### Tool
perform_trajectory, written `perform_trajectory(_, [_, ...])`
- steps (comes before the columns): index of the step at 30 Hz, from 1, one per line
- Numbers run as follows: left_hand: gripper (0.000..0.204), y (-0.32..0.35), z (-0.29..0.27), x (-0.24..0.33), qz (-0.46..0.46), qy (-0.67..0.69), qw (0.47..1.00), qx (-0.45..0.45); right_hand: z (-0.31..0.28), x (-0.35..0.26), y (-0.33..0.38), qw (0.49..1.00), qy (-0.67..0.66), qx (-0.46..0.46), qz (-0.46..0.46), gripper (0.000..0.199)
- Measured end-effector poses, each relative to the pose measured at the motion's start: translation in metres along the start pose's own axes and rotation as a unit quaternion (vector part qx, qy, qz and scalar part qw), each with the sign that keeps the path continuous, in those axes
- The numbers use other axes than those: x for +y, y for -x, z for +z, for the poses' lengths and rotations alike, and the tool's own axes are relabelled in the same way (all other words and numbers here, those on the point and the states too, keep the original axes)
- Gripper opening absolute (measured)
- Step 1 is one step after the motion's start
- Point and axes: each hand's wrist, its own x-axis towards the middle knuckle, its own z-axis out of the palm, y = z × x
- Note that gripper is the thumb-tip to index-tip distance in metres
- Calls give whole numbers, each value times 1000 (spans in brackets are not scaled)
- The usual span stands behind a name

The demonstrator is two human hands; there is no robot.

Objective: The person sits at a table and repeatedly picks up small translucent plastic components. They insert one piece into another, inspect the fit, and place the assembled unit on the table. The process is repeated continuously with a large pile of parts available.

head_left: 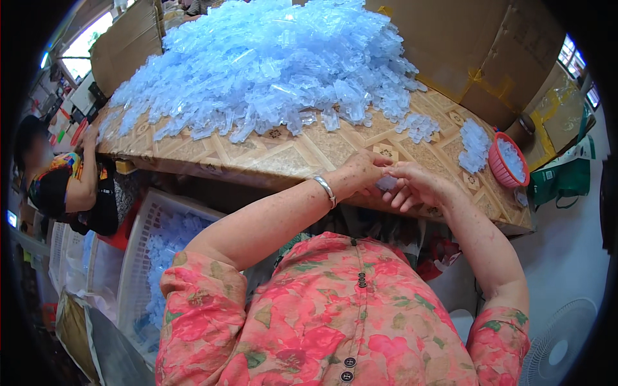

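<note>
My left hand, a silver bracelet on its wrist, meets my right hand just above the table's front edge. Between them shows a small clear plastic piece, pinched by the fingers of both hands. My right thumb and forefinger press in from the right, while its other fingers curl loosely below. The left fingertips are partly hidden behind the hand. Beyond my hands a big heap of clear, bluish plastic pieces covers the back of the patterned table. Small clusters of pieces lie nearer my right hand.
A red basket holding clear pieces stands at the table's right, beside a loose pile. Cardboard panels wall the back. A white crate of pieces sits low left. Another person is at the table's left end. A fan stands lower right.
</note>
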Motion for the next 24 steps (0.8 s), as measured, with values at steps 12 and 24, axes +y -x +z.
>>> perform_trajectory(12, [40, 2, -16, -14, 79, -19, 995, -66, 4, 20, -6, 996, 15, 31, -87, 58])
perform_trajectory(24, [47, 196, -160, -72, 628, 432, 637, -109, 14, 30, 5, 989, -59, 44, -131, 76])
